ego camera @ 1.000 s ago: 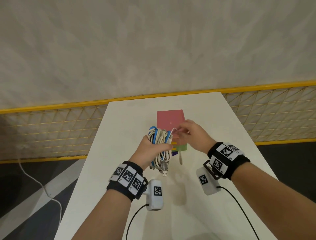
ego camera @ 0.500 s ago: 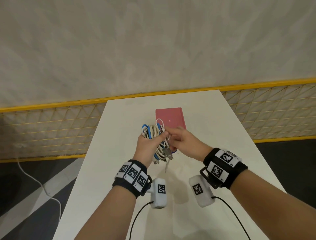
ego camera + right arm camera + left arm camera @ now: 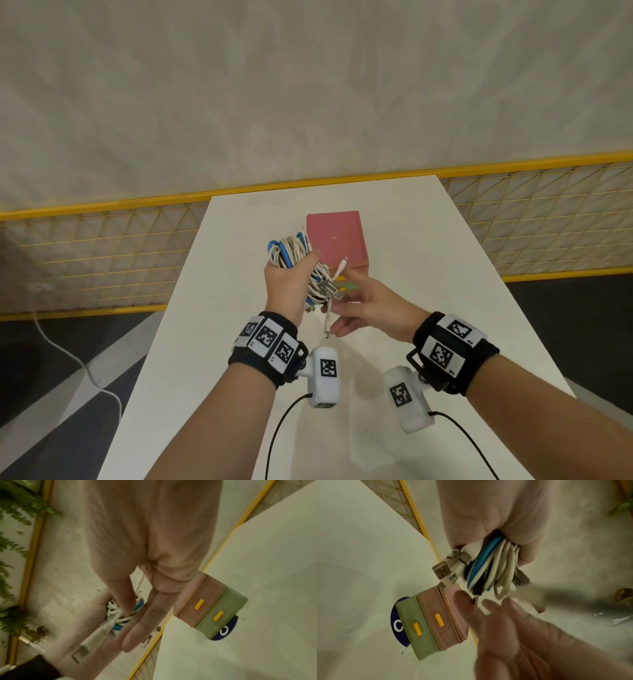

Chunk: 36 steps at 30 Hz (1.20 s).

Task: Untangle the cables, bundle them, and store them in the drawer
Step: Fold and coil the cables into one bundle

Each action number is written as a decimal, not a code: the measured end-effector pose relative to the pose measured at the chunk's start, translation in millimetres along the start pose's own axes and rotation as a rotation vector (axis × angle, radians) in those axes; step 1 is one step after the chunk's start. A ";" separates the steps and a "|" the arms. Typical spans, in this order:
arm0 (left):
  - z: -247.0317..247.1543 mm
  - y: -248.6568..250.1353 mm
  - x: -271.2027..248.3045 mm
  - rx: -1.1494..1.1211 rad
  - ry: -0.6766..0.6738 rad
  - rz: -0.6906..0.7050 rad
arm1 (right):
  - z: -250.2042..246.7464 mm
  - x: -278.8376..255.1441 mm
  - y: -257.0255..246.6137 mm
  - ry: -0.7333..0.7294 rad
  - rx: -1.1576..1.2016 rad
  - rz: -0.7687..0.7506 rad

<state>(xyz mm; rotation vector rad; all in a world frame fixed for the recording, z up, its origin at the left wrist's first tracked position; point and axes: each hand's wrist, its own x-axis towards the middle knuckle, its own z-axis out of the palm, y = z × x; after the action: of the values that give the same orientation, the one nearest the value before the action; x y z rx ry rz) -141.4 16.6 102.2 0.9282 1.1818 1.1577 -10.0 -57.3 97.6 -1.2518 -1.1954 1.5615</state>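
Observation:
My left hand (image 3: 287,284) grips a coiled bundle of white and blue cables (image 3: 291,251) above the table, in front of a small drawer box (image 3: 335,240). The box has a pink top, and its pink and green drawers with yellow handles (image 3: 433,620) are closed. USB plugs (image 3: 330,289) stick out of the bundle's right side. One loose white cable end (image 3: 328,318) hangs below it. My right hand (image 3: 363,305) is just right of the bundle, fingers straight, index finger touching the coils (image 3: 116,612). Whether it holds the loose end is unclear.
The white table (image 3: 428,274) is narrow, with floor on both sides. A yellow mesh fence (image 3: 102,260) runs behind it. A blue round sticker marked C (image 3: 396,623) lies under the box. A white cord (image 3: 68,353) trails on the floor at left.
My right hand has come back from the box top to just below and right of the bundle. The left hand has turned the bundle, and a white end now hangs loose.

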 end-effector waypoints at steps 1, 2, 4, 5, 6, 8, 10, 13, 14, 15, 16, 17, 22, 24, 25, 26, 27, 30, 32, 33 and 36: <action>1.6 -0.3 -0.5 -0.003 -0.006 0.002 | -0.5 -1.3 1.8 0.016 0.014 0.004; 2.8 -0.4 -1.8 -0.003 -0.007 0.005 | -1.4 -1.7 4.1 0.038 0.030 0.015; 5.1 -3.0 -2.6 0.007 0.012 0.016 | -2.8 -2.1 7.6 0.062 0.059 0.041; 6.4 -4.9 -2.8 0.012 0.025 0.023 | -2.9 -3.1 7.9 0.062 0.073 0.054; 7.2 -6.2 -3.0 0.016 0.041 0.031 | -3.1 -3.6 7.9 0.058 0.094 0.069; 9.5 -7.4 -4.5 0.017 0.078 0.048 | -5.1 -5.2 7.7 0.041 0.155 0.091; 11.1 -8.4 -5.0 0.008 0.110 0.068 | -9.7 -6.4 7.7 0.047 0.192 0.091; 11.1 -9.3 -5.9 0.000 0.151 0.083 | -16.0 -9.9 11.4 0.074 0.173 -0.006; 10.9 -9.8 -6.4 -0.007 0.165 0.082 | -17.6 -11.6 13.2 0.062 0.162 -0.059; 10.4 -10.8 -6.6 -0.017 0.178 0.082 | -19.0 -13.7 14.5 0.047 0.148 -0.104; 9.8 -11.7 -6.8 -0.026 0.189 0.084 | -20.5 -14.9 15.8 0.038 0.130 -0.139; 9.3 -12.7 -7.1 -0.033 0.195 0.084 | -21.2 -15.5 16.8 0.034 0.105 -0.168; 7.4 -16.8 -11.6 -0.062 0.206 0.034 | -11.3 -9.5 25.2 0.079 -0.040 -0.256; 2.8 -18.2 -12.1 -0.031 0.221 0.038 | -9.1 -7.5 27.9 0.171 -0.072 -0.298; -1.0 -18.9 -11.6 -0.014 0.225 0.049 | -9.4 -7.0 28.0 0.216 -0.079 -0.327; -5.0 -19.7 -11.2 0.001 0.220 0.064 | -10.2 -6.9 27.6 0.249 -0.076 -0.352; -9.1 -21.2 -10.6 0.025 0.204 0.076 | -10.8 -6.6 27.1 0.263 -0.055 -0.366; -18.9 -24.9 -11.2 0.134 0.083 0.103 | -10.0 -2.0 25.2 0.263 0.032 -0.336; -21.6 -26.6 -12.0 0.187 -0.049 0.106 | -9.4 5.4 23.6 0.299 0.015 -0.298; -21.9 -27.1 -11.8 0.205 -0.108 0.093 | -8.8 8.8 22.6 0.325 -0.012 -0.283; -21.5 -25.7 -9.6 0.207 -0.194 0.034 | -4.4 18.2 21.6 0.387 -0.040 -0.282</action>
<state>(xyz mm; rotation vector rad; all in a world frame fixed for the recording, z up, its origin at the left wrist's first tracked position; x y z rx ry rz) -158.0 1.5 75.5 1.1936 1.1452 0.9603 -9.8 -44.5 72.0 -1.2770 -1.0965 1.0393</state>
